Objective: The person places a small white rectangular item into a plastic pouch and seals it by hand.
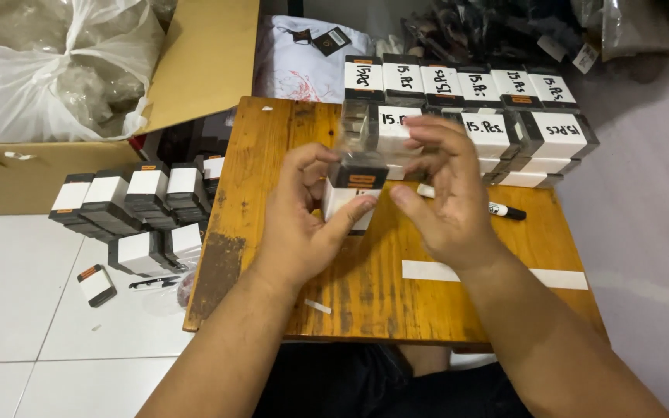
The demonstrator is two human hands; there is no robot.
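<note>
My left hand [303, 220] and my right hand [443, 193] together hold a small stack of black-and-white cards [356, 186] with an orange mark, just above the low wooden table [365, 294]. The left thumb presses its front, and the right fingers curl over its top and right side. A clear film seems to wrap the stack, blurred. A black marker [505, 210] lies on the table just right of my right hand, partly hidden by it. A white paper strip [559, 278] lies under my right wrist.
Rows of labelled black-and-white bundles [497, 124] fill the table's far edge. More unlabelled bundles [137, 205] sit on the white tiled floor at left, with one loose card [96, 284]. A cardboard box [195, 62] with plastic bags stands at back left.
</note>
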